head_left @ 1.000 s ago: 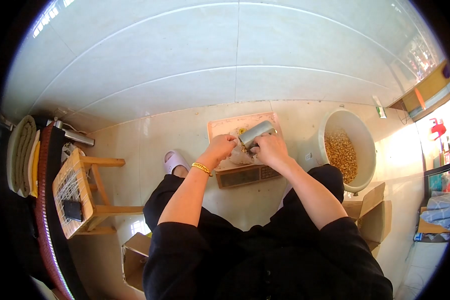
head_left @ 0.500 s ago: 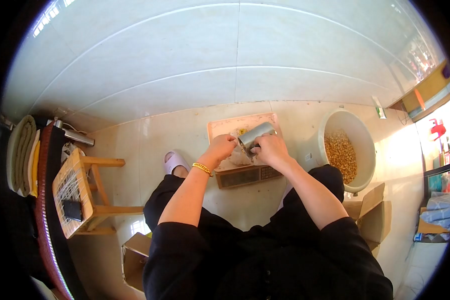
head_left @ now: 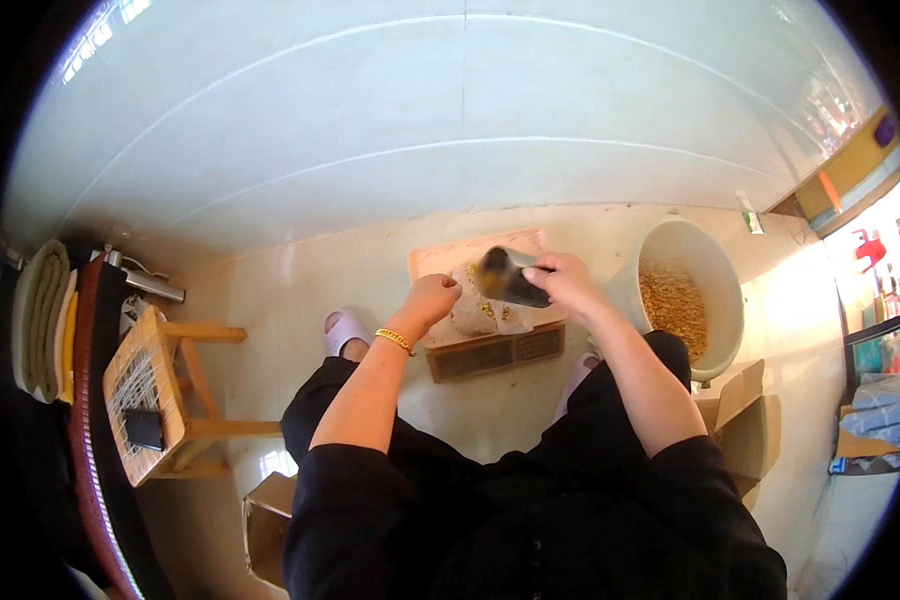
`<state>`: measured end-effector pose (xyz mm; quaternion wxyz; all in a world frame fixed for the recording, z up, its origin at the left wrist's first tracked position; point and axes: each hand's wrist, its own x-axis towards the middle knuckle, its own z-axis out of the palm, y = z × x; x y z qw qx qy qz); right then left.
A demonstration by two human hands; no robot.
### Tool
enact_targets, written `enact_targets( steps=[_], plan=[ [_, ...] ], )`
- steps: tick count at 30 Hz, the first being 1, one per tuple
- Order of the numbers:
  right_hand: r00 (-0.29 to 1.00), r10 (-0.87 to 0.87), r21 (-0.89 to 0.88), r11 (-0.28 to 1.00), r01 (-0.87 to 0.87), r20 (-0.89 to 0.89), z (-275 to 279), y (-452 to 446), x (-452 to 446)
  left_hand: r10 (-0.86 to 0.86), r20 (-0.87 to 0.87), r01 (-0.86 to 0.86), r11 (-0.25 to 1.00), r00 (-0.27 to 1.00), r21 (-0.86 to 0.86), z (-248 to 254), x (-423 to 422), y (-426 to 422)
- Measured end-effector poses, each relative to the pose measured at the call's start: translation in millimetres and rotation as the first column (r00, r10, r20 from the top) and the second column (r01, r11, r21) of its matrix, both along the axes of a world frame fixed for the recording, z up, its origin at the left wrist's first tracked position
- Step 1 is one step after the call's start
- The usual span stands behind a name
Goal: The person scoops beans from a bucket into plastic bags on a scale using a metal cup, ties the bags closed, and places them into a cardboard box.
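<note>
My left hand (head_left: 433, 298) is closed, its fingers pinched at the left edge of a clear plastic bag (head_left: 478, 318). Some yellow kernels show in the bag, which sits on the pinkish tray of a scale (head_left: 428, 262). Over the right part of the tray, my right hand (head_left: 567, 283) grips a metal scoop (head_left: 520, 284). The scoop is tilted with its mouth toward the bag, and a blurred yellowish patch shows at the mouth. The scale's dark panel (head_left: 495, 354) faces me.
A pale bucket (head_left: 727, 300) with yellow kernels (head_left: 673, 312) stands right of the scale. Open cardboard boxes (head_left: 750, 430) are by my right and left sides. A wooden stool (head_left: 175, 425) holding a dark flat object (head_left: 144, 430) is at left. The tiled wall (head_left: 460, 110) rises behind.
My right hand has turned the scoop, so its mouth now points up-left instead of down-left. More of the bag shows. My left hand has shifted slightly left, away from the scoop.
</note>
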<state>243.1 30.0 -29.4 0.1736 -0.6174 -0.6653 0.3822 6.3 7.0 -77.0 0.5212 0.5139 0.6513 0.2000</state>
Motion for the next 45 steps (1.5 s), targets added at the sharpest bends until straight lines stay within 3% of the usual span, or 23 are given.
enact_targets(
  steps=[2,6,8,12,14,15,18,20,21,23,24,26,27,29,33,35,37,39,41,43,45],
  plan=[
    [0.901,-0.234,-0.257,0.956,0.144,-0.366,28.0,-2.8,21.2,-0.035,-0.064,0.039,0.997,0.997,0.059,-10.5,-3.0,2.0],
    [0.818,-0.302,-0.248,0.947,0.202,-0.489,77.2,-10.4,86.3,-0.094,-0.099,0.098,0.994,0.991,0.045,-8.1,-2.3,6.2],
    [0.728,-0.396,-0.162,0.914,0.373,-0.56,94.3,-21.7,118.0,-0.128,-0.089,0.13,0.991,0.988,0.015,-3.4,3.2,10.5],
    [0.677,-0.534,-0.082,0.811,0.579,-0.506,88.6,-35.8,178.0,-0.118,-0.052,0.118,0.993,0.992,-0.001,0.6,15.6,12.0],
    [0.683,-0.671,-0.031,0.719,0.694,-0.29,68.1,-41.4,201.6,-0.128,-0.052,0.129,0.992,0.99,0.003,0.8,19.5,9.1],
    [0.68,-0.672,-0.029,0.717,0.697,-0.294,48.2,-42.2,219.4,-0.116,-0.022,0.116,0.993,0.993,-0.033,1.0,19.8,6.7],
    [0.745,-0.606,-0.099,0.79,0.606,-0.279,-20.2,-47.2,272.4,-0.092,-0.025,0.09,0.993,0.995,-0.074,-3.5,18.1,0.2],
    [0.786,-0.594,-0.391,0.773,0.499,-0.171,-47.7,-55.2,284.5,-0.072,-0.054,0.067,0.994,0.996,-0.082,-4.4,12.8,-1.1],
    [0.791,-0.587,-0.394,0.778,0.49,-0.174,-48.6,-57.0,278.9,-0.079,-0.057,0.074,0.994,0.995,-0.083,-5.0,9.7,-2.1],
    [0.913,-0.395,-0.262,0.874,0.409,0.104,-47.7,-62.9,272.9,-0.084,-0.058,0.079,0.993,0.995,-0.091,-8.7,4.8,-3.1],
    [0.913,-0.393,-0.267,0.873,0.408,0.107,-36.8,-62.5,264.0,-0.102,-0.068,0.096,0.992,0.992,-0.077,-12.8,2.8,-1.4],
    [0.901,-0.324,-0.189,0.903,0.385,0.287,-4.6,-52.6,238.9,-0.123,-0.077,0.118,0.991,0.989,-0.069,-16.5,2.0,0.0],
    [0.901,-0.324,-0.191,0.903,0.386,0.288,5.9,-46.6,230.3,-0.123,-0.068,0.12,0.992,0.99,-0.045,-15.4,1.7,0.0],
    [0.933,-0.335,-0.152,0.923,0.353,0.131,26.8,-33.5,211.3,-0.121,-0.057,0.12,0.993,0.991,-0.023,-12.1,1.4,-1.6],
    [0.998,-0.041,0.104,0.994,0.044,-0.037,63.4,-18.6,147.7,-0.13,-0.05,0.131,0.991,0.99,0.028,-11.6,5.3,1.3],
    [0.992,0.127,0.144,0.982,-0.126,0.006,88.1,-24.0,97.8,-0.163,-0.074,0.167,0.985,0.984,0.043,-11.4,8.9,1.7],
    [0.949,0.303,0.083,0.947,-0.31,0.083,76.0,-22.2,57.4,-0.12,0.001,0.12,0.992,0.993,0.024,-5.3,14.9,-0.3],
    [0.845,0.445,0.12,0.86,-0.495,0.298,55.8,-31.6,17.1,-0.162,-0.021,0.163,0.985,0.987,0.06,-11.2,19.9,3.4],
    [0.722,0.548,-0.076,0.815,-0.575,0.423,38.9,-34.6,-20.5,-0.187,-0.049,0.191,0.977,0.981,0.09,-16.1,21.4,5.7],
    [0.716,0.52,-0.058,0.826,-0.561,0.466,3.4,-40.3,-40.5,-0.282,-0.131,0.303,0.932,0.951,0.198,-17.5,23.5,6.0],
    [0.718,0.469,-0.093,0.863,-0.497,0.514,-37.4,-40.8,-52.2,-0.241,-0.121,0.262,0.943,0.963,0.206,-18.6,26.8,0.9]
  ],
)
